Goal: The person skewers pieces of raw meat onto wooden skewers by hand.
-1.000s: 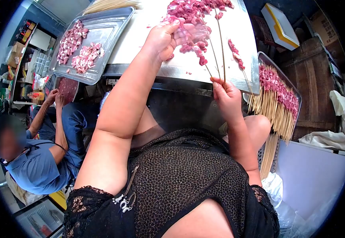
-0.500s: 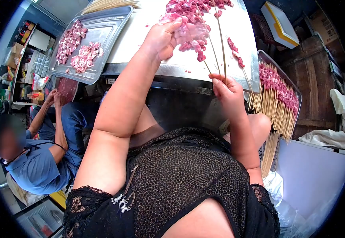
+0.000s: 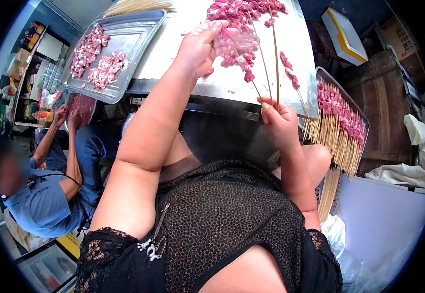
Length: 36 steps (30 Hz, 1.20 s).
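Note:
Pale pink meat [image 3: 231, 41] lies at the fingertips of my left hand [image 3: 199, 50], whose thumb and fingers close on it over the white board [image 3: 173, 58]. My right hand [image 3: 279, 121], at the board's front edge, grips several thin wooden skewers [image 3: 277, 63]. One of them has meat pieces [image 3: 246, 67] on its upper part, pointing toward my left hand. Behind both hands spreads a pile of red meat pieces [image 3: 266, 7]. A separate meat skewer [image 3: 289, 69] rests on the board to the right.
At the left is a metal tray [image 3: 139, 36] with two heaps of cut meat. A second tray [image 3: 365, 131] at the right holds many loaded skewers. Bare skewers [image 3: 134, 6] lie at the top. A co-worker [image 3: 41, 200] sits at the left beside shelves. A white-yellow box [image 3: 344, 36] stands upper right.
My right hand has dropped slightly, while my left hand stays nearly in place with the meat. The co-worker's hands have moved apart. The view has shifted a little.

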{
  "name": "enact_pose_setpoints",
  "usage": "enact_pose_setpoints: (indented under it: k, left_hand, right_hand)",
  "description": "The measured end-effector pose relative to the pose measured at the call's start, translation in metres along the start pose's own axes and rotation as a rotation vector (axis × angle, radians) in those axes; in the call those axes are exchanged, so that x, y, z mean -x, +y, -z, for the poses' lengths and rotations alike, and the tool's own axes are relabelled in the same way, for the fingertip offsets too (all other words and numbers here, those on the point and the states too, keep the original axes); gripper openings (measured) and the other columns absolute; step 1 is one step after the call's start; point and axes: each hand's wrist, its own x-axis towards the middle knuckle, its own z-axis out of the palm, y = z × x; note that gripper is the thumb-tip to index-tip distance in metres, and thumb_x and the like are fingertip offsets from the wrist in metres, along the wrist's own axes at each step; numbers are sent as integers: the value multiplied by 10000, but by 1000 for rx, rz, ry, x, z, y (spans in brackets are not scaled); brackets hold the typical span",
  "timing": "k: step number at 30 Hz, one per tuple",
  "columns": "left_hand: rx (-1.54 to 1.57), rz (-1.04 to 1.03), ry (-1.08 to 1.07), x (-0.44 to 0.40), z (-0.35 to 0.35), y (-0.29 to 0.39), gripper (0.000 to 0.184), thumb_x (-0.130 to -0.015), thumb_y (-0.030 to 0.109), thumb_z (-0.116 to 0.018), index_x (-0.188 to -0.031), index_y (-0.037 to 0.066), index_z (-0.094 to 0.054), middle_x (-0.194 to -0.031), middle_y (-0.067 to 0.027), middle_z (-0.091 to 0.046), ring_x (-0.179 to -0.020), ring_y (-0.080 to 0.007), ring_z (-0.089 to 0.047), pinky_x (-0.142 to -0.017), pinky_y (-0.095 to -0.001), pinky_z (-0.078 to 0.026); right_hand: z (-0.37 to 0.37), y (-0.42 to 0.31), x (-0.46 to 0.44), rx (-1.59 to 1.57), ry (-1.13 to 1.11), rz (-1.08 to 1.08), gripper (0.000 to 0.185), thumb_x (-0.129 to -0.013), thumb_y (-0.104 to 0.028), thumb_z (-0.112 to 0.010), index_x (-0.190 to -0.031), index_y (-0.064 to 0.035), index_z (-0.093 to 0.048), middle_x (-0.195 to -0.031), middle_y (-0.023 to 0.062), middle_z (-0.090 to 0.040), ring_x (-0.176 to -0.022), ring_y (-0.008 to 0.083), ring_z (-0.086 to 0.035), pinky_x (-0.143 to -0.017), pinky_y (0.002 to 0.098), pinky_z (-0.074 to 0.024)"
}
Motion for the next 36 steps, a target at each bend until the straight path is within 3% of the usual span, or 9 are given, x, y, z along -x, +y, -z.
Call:
enact_pose_setpoints:
  k: [14, 22, 26, 28, 31, 32, 34, 36]
  left_hand:
    - [1, 45, -44, 2, 3, 3, 183, -933, 118, -447, -1013, -23, -531, -959, -207, -618, -904, -312, -633, -808, -390, -531]
    - [18, 70, -101, 2, 5, 3, 190, -927, 111, -454, -1032, -29, -527, -965, -210, -620, -950, -309, -618, -831, -403, -517]
    - [28, 60, -150, 5, 1, -1, 190, -925, 102, -452, -1045, -26, -526, -958, -188, -627, -928, -288, -627, -819, -378, -518]
    - [26, 57, -156, 6, -3, -2, 192, -925, 99, -451, -1051, -25, -525, -955, -187, -629, -924, -289, -629, -818, -375, -518]
    - [-14, 34, -119, 5, -8, -2, 195, -926, 91, -442, -1062, -28, -517, -958, -184, -625, -924, -289, -628, -818, -373, -517]
    - [-34, 38, -88, 5, -8, -1, 200, -931, 99, -438, -1066, -28, -514, -972, -186, -621, -944, -295, -622, -817, -373, -517]
    - [-53, 41, -56, 3, -7, -1, 206, -935, 106, -433, -1070, -29, -510, -986, -188, -616, -963, -302, -617, -817, -373, -518]
    - [73, -16, -22, -1, -4, -5, 213, -952, 155, -417, -1039, -19, -505, -860, -125, -599, -840, -259, -621, -800, -382, -517]
  right_hand:
    - [-7, -8, 1, 428, 115, 274, 181, -878, -90, -560, -1013, 2, -638, -631, -49, -500, -531, 26, -417, -483, 178, -346]
    - [-9, -17, -2, -187, -112, -167, 246, -880, -143, -551, -1056, 25, -590, -600, -52, -448, -440, 21, -338, -393, 177, -259]
    - [-23, -22, 2, -202, -87, -168, 222, -882, -122, -552, -1044, 20, -603, -614, -54, -464, -464, 21, -359, -418, 174, -285]
    - [-32, -15, -2, 101, 62, 183, 201, -891, -95, -541, -1037, 31, -600, -642, -54, -474, -536, 13, -387, -460, 155, -271]
    - [-34, -17, -9, 255, 106, 291, 201, -899, -93, -538, -1044, 32, -601, -650, -52, -483, -544, 9, -396, -471, 152, -280]
    - [-34, -17, -12, 225, 108, 265, 192, -896, -93, -539, -1026, 20, -623, -623, -45, -503, -527, 28, -426, -483, 178, -348]
    - [-37, -21, -14, 190, 82, 236, 191, -895, -92, -540, -1028, 15, -625, -624, -44, -507, -533, 30, -434, -490, 180, -355]
    - [-38, -23, -16, 151, 50, 209, 191, -894, -91, -541, -1031, 10, -627, -624, -43, -511, -539, 33, -443, -497, 182, -361]
